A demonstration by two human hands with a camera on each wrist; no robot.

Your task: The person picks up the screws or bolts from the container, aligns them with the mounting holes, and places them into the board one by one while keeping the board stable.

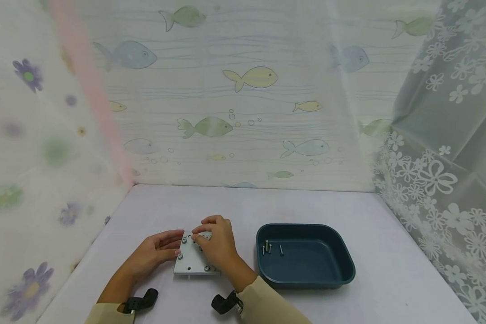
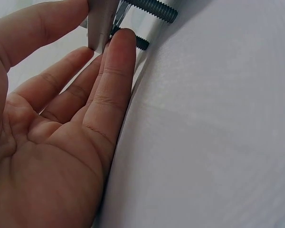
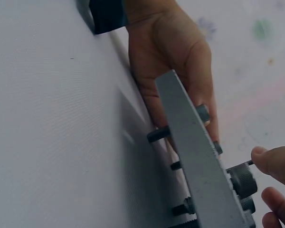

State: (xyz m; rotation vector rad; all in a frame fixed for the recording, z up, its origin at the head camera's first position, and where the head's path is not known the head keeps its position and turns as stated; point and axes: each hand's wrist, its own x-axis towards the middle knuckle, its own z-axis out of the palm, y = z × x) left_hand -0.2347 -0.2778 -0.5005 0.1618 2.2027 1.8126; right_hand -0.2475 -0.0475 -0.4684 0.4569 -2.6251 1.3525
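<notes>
A light metal plate (image 1: 192, 263) carries several socket-head screws, their threaded ends (image 2: 154, 10) sticking out below it. My left hand (image 1: 155, 249) grips its left edge, thumb above and fingers at the underside. Over the plate's far part, my right hand (image 1: 218, 240) has thumb and fingertips close together. In the right wrist view, a thin dark pin (image 3: 250, 163) shows at the right thumb's tip, beside a large knurled screw head (image 3: 243, 180); what kind of part the pin is, I cannot tell. The plate stands raised off the table on the screw ends.
Right of the plate sits a dark blue tray (image 1: 308, 284) with several small screws (image 1: 266, 246) lying in its left part. White cloth covers the table (image 1: 372, 252). Patterned curtains (image 1: 243, 108) hang behind and along both sides.
</notes>
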